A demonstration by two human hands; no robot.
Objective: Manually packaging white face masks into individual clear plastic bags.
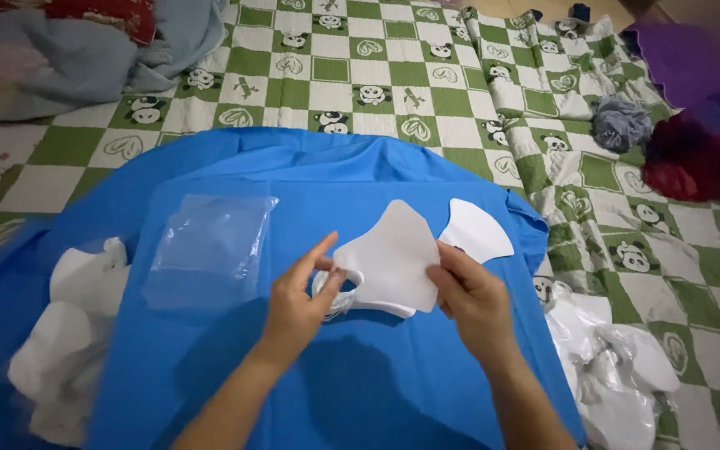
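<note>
I hold the white mask point(389, 262) between both hands over the blue cloth point(293, 367), long axis left to right: my left hand point(297, 304) pinches its ear loop end, my right hand point(468, 292) the other edge. A clear bag point(210, 246) lies left.

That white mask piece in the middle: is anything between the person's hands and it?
No. Both the left hand and right hand already grip the white mask piece directly at its edges, above the blue cloth.
</note>
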